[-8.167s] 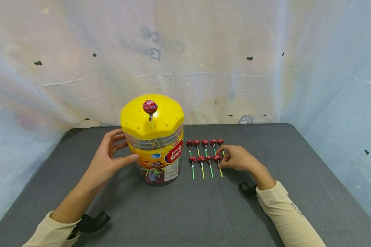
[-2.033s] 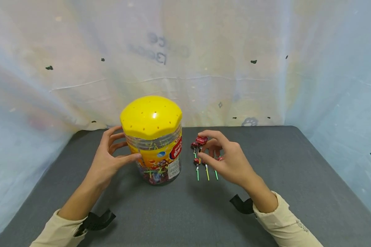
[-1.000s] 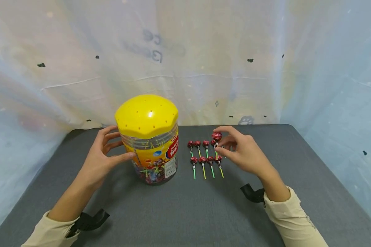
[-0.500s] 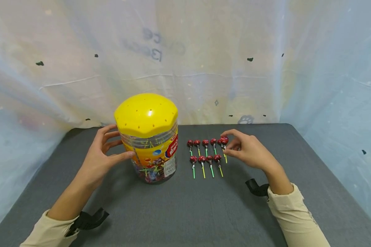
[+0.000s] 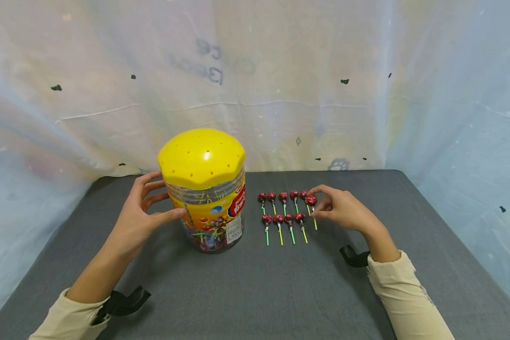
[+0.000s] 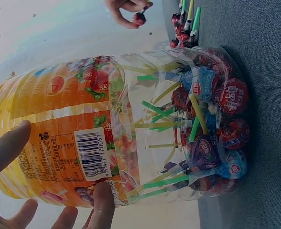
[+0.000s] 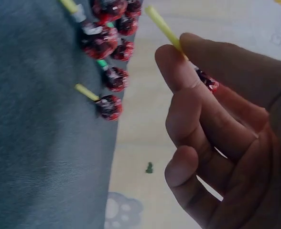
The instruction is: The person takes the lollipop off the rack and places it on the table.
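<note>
My left hand (image 5: pixel 142 217) holds the left side of a clear candy jar (image 5: pixel 214 212), thumb in front and fingers toward the back. The jar stands upright with its yellow lid (image 5: pixel 201 158) on. Wrapped lollipops show inside in the left wrist view (image 6: pixel 233 98). My right hand (image 5: pixel 342 212) pinches a red-wrapped lollipop (image 5: pixel 311 200) with a yellow stick, just above the table. Left of it, several matching lollipops (image 5: pixel 289 219) lie in two rows, heads toward the back. The right wrist view shows thumb and index finger on the held lollipop's stick (image 7: pixel 162 28).
A grey cloth-covered table (image 5: pixel 255 293) carries everything. Pale curtain sheeting (image 5: pixel 280 85) hangs behind it and on both sides. Black straps (image 5: pixel 125 302) dangle from both wrists.
The lollipop that stood on the lid 8.2 seconds ago is off it. Over the last two seconds my right hand carries a lollipop rightward, then lowers it near the rows' right end. Left hand stays.
</note>
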The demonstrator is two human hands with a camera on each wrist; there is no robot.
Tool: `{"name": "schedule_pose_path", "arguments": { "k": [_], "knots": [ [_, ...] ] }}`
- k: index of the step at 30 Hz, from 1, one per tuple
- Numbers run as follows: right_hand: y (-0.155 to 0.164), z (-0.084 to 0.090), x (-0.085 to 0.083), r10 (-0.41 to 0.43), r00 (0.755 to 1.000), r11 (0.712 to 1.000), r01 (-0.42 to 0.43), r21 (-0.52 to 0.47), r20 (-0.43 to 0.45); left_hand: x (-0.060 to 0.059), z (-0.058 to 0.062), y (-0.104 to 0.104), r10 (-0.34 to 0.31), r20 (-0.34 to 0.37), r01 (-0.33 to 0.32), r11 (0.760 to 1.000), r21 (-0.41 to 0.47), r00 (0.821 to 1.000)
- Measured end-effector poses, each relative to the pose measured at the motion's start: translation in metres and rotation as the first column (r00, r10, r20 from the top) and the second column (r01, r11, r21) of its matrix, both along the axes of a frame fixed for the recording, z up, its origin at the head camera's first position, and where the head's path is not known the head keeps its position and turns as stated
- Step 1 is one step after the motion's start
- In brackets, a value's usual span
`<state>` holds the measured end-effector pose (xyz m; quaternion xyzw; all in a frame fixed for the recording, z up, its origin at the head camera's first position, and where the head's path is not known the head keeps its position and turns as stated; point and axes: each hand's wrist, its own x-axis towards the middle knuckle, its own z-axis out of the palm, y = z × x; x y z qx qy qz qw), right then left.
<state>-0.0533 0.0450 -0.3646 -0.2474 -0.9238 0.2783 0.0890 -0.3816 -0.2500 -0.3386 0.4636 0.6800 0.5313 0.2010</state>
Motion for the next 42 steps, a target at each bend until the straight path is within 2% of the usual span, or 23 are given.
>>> {"name": "schedule_pose_path", "arguments": {
  "k": [5, 20, 36, 42],
  "knots": [
    [0.006, -0.009, 0.000, 0.000, 0.999, 1.000, 0.001, -0.019, 0.050, 0.000, -0.001, 0.000, 0.001, -0.002, -0.001, 1.000, 0.002, 1.000],
    [0.017, -0.033, -0.005, 0.014, 0.993, 0.998, -0.007, -0.067, 0.117, -0.001, -0.001, 0.000, -0.001, 0.000, 0.001, 1.000, 0.002, 1.000],
    [0.018, -0.036, -0.006, 0.022, 0.986, 0.997, -0.009, -0.080, 0.164, 0.005, 0.002, -0.001, 0.013, -0.006, -0.013, 0.999, -0.029, 1.000],
    [0.018, -0.037, -0.007, 0.022, 0.986, 0.997, -0.009, -0.079, 0.166, 0.012, -0.008, 0.005, 0.017, -0.057, -0.019, 0.999, -0.029, 0.998]
  ]
}}
